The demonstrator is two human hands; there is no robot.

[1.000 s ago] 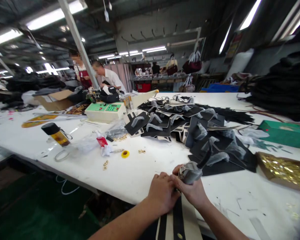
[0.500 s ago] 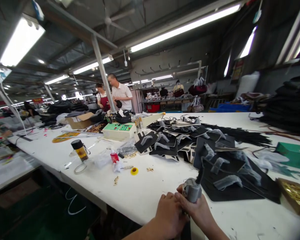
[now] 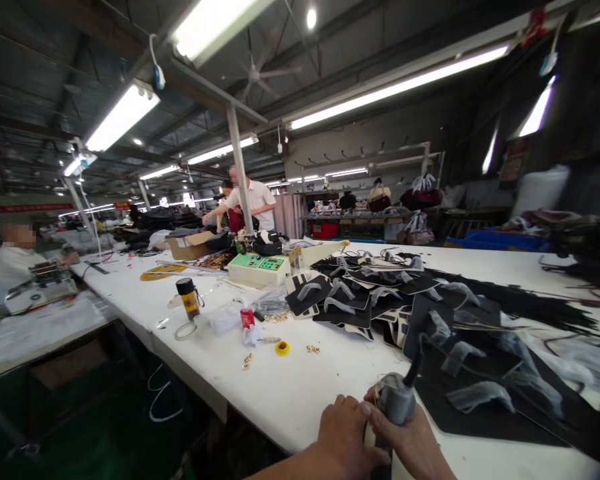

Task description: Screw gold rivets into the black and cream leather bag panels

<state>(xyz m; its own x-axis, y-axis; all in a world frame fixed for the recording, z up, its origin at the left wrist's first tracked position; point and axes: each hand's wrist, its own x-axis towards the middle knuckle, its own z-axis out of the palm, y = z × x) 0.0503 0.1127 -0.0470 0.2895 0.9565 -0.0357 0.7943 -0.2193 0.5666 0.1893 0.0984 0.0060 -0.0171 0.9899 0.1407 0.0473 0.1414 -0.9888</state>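
Near the front edge of the white table, my right hand wraps round a grey cylindrical tool with a black cord rising from its top. My left hand is closed just to its left, against the same tool's lower part; its fingertips are partly hidden. Black panels with plastic-wrapped handles lie right of my hands. Small gold metal pieces, a yellow tape roll and a red bottle lie further left on the table.
A green and cream control box stands beyond the bottle, near a cardboard box. A black-capped yellow container stands at the left. Two people are behind the table; another person sits at a machine on the far left.
The view has swung left, bringing the seated person into sight. One person behind the table has stretched an arm out leftward. My hands keep their hold on the tool.
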